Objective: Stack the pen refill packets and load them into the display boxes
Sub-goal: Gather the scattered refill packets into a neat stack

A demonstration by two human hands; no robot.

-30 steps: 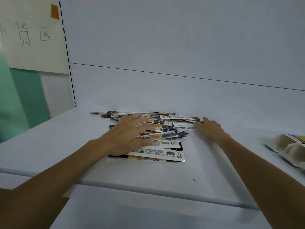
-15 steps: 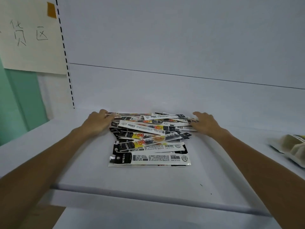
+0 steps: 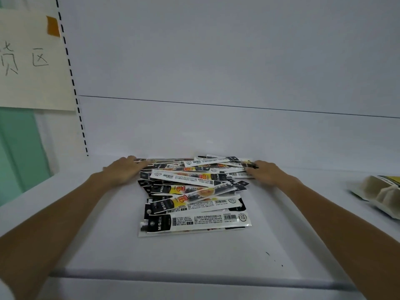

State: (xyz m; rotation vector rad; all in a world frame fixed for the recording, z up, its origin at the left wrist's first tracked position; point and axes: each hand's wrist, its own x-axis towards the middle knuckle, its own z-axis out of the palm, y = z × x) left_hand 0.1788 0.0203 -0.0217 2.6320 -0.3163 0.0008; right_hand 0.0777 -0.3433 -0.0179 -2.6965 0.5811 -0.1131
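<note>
Loosely heaped packet pile [image 3: 192,191] between left hand [image 3: 123,171], right hand [image 3: 267,173] — both touching.

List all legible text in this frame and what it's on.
"区": handwritten on the paper sign; the character left of it is cut off.
"M&G": black end of the nearest pen refill packet.
"360": round mark on that packet.
Fine print, barcodes, other packets: too small or blurred.

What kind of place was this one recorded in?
Likely a shop or stockroom: a white shelf with a slotted upright, a handwritten paper sign, and barcoded pen refill packets piled on it.
</note>
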